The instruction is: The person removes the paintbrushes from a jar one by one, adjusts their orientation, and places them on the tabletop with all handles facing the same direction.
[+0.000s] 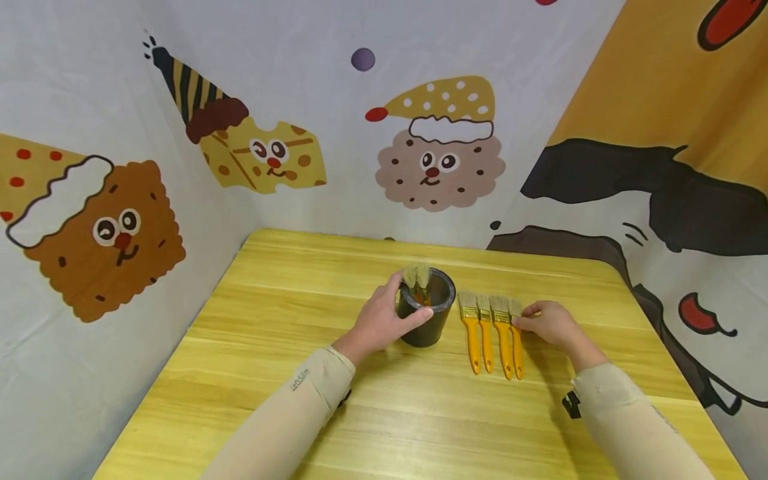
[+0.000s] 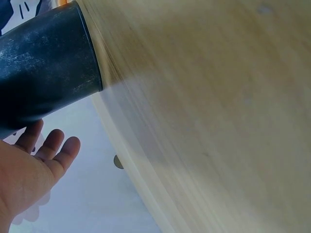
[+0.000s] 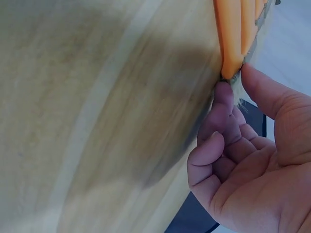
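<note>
- Gripping black cup (image 1: 423, 331) at left between spread thumb and fingers of left hand (image 1: 379, 320)
- Pinching with right hand (image 1: 553, 324) — between thumb and forefinger — rightmost brush (image 1: 518, 352) near bristles

Counter (image 1: 288, 287): yellowish wood-grain, rounded far R corner. White cartoon-print walls (image 1: 312, 87): brown biscuit face (image 1: 114, 247) L, cheese face (image 1: 264, 160) nr far L corner, round pinkish biscuit (image 1: 441, 170) far mid, lg orange/blk/wht figure (image 1: 660, 100) R. Soft glare (image 1: 414, 433) on near counter.
</note>
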Motion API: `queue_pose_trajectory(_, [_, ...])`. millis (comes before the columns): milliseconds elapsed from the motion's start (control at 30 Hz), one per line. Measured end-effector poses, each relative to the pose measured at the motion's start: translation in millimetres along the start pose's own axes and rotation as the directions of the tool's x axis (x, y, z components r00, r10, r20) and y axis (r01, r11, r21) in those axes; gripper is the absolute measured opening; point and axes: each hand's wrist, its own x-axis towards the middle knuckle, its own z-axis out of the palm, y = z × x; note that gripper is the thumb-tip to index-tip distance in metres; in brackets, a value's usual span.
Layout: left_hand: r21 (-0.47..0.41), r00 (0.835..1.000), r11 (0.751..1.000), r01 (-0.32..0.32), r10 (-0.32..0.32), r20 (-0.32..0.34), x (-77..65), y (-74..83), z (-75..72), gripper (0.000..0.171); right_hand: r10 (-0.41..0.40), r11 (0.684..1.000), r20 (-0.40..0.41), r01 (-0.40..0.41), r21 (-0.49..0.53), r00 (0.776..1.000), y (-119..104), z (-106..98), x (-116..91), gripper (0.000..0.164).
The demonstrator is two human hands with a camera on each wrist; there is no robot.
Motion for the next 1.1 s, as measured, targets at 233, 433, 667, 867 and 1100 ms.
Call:
queue_pose_trajectory(233, [0.003,0.999,1.000,-0.025,0.025,-0.019,1.0,-1.0,0.9,0.102,0.003,1.000,-0.012,-0.003,-0.014,1.000,-1.2,-12.7,-0.1,0.062])
queue_pose_trajectory(433, [0.006,0.999,1.000,-0.023,0.023,-0.023,1.6,-1.2,1.8,0.102,-0.009,1.000,-0.019,0.009,0.013,1.000,-16.5,-25.2,2.1,0.067])
queue_pose_trajectory(667, [-0.008,1.000,1.000,-0.016,0.016,-0.019,0.8,-1.0,1.6,0.102,-0.157,0.986,-0.060,0.160,0.042,0.986,-66.9,-26.2,2.4,0.071])
queue_pose_trajectory(867, [-0.026,1.000,1.000,-0.011,0.010,-0.014,0.9,-0.6,1.0,0.100,-0.310,0.933,-0.084,0.320,0.163,0.947,-123.1,-8.8,-1.1,0.058])
queue_pose_trajectory(1100, [-0.040,1.000,0.999,-0.018,0.017,-0.007,0.9,1.1,0.6,0.099,-0.431,0.870,-0.105,0.443,0.214,0.896,-172.0,6.7,-8.8,0.049])
